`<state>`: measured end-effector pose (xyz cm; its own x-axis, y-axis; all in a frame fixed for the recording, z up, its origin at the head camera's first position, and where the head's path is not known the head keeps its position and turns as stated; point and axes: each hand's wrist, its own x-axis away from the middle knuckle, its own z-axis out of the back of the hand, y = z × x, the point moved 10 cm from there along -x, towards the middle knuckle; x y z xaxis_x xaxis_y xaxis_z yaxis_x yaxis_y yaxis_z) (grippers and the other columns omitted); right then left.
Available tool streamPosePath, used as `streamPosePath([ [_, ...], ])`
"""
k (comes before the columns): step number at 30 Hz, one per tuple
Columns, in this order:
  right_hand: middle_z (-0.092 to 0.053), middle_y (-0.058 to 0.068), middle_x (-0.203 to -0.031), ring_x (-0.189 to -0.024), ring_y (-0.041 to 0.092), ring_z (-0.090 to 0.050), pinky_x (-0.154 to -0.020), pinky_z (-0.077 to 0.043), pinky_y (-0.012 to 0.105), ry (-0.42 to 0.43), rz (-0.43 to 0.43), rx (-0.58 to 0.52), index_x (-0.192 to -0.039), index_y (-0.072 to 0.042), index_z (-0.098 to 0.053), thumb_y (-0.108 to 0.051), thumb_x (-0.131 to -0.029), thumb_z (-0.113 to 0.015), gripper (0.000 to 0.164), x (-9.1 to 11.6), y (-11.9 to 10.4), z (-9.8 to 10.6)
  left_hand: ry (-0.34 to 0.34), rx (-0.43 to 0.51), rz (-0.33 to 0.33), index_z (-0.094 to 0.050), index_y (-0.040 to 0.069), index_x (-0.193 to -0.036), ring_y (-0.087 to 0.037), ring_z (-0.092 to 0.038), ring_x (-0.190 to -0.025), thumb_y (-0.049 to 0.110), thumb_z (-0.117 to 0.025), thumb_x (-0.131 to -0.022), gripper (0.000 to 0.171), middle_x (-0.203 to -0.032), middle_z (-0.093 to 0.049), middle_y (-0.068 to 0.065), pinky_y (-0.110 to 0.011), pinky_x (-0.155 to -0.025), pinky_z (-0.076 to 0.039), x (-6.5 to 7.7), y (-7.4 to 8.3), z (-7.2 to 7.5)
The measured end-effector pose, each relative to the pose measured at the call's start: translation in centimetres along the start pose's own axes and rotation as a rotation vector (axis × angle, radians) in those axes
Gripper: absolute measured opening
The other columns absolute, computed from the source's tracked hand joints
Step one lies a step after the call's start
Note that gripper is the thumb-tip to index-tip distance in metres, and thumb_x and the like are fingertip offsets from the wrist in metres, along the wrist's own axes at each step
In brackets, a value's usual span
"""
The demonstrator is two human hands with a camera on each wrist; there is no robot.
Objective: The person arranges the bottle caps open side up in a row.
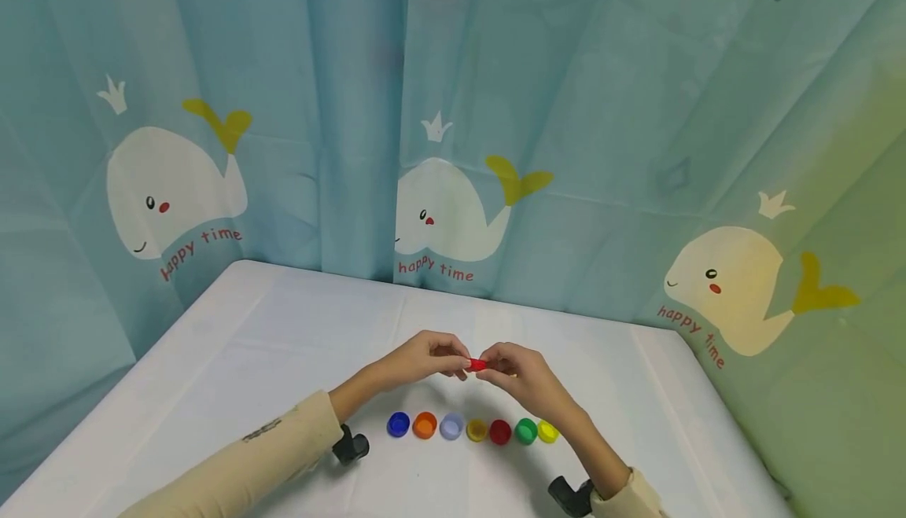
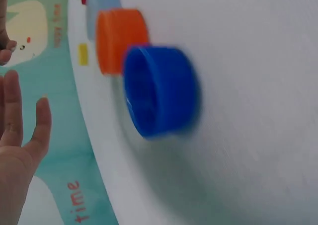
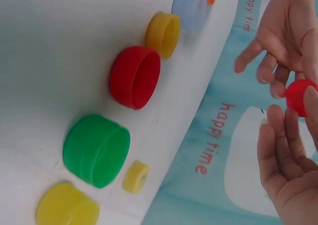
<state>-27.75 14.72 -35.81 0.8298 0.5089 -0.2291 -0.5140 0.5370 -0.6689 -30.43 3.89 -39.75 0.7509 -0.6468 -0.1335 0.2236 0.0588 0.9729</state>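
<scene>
A small, round, red piece (image 1: 476, 365) is held up over the table between both hands. My left hand (image 1: 425, 358) pinches its left side with thumb and fingers. From the right, my right hand (image 1: 529, 378) pinches it too. In the right wrist view the red piece (image 3: 298, 97) shows a rounded outline, partly covered by fingers. Nearer my body than the hands, a row of small round plastic cups runs across the table: blue (image 1: 399, 424), orange (image 1: 425, 425), light blue (image 1: 451, 426), dark yellow (image 1: 477, 430), red (image 1: 500, 432), green (image 1: 526, 431) and bright yellow (image 1: 548, 431).
A small yellow piece (image 3: 135, 177) lies beyond the green cup in the right wrist view. Another small yellow piece (image 2: 83, 54) shows past the orange cup in the left wrist view. The white table (image 1: 297, 329) ends at a blue curtain (image 1: 354, 109) with whale prints.
</scene>
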Motion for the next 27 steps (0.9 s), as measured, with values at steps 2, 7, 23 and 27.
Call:
streamPosePath([
  [2, -0.066, -0.009, -0.089, -0.076, 0.009, -0.064, -0.071, -0.052, 0.026, 0.011, 0.008, 0.004, -0.095, -0.015, -0.066, -0.021, -0.087, -0.069, 0.011, 0.3, -0.2, 0.4, 0.002, 0.008, -0.018, -0.066, 0.006, -0.099, -0.023, -0.066, -0.088, 0.018, -0.061, -0.093, 0.015, -0.096, -0.066, -0.016, -0.041, -0.084, -0.05, -0.1, 0.5, -0.2],
  [7, -0.065, -0.012, -0.089, -0.08, 0.009, -0.062, -0.073, -0.053, 0.031, 0.014, 0.05, 0.023, -0.096, -0.017, -0.066, -0.028, -0.085, -0.071, 0.017, 1.2, -0.4, 1.1, -0.001, -0.013, -0.051, -0.067, 0.008, -0.098, -0.022, -0.063, -0.09, 0.019, -0.062, -0.092, 0.013, -0.092, -0.067, -0.007, -0.032, -0.083, -0.049, -0.2, 1.4, -1.0],
  [23, -0.059, -0.02, -0.089, -0.082, 0.006, -0.057, -0.07, -0.051, 0.032, 0.134, 0.059, 0.229, -0.089, -0.029, -0.065, -0.026, -0.082, -0.074, 0.012, 4.8, 0.6, 4.0, -0.037, -0.164, -0.154, -0.07, 0.009, -0.092, -0.007, -0.06, -0.085, 0.017, -0.066, -0.089, 0.009, -0.088, -0.065, 0.007, -0.024, -0.079, -0.049, -2.4, 3.0, -5.3],
  [27, -0.059, -0.019, -0.089, -0.081, 0.006, -0.058, -0.07, -0.052, 0.033, 0.159, 0.058, 0.244, -0.088, -0.028, -0.065, -0.017, -0.078, -0.077, 0.018, 5.7, 1.2, 4.5, -0.043, -0.244, -0.164, -0.07, 0.012, -0.088, -0.003, -0.059, -0.08, 0.019, -0.068, -0.088, 0.007, -0.083, -0.064, 0.013, -0.02, -0.076, -0.049, -2.9, 3.3, -6.6],
])
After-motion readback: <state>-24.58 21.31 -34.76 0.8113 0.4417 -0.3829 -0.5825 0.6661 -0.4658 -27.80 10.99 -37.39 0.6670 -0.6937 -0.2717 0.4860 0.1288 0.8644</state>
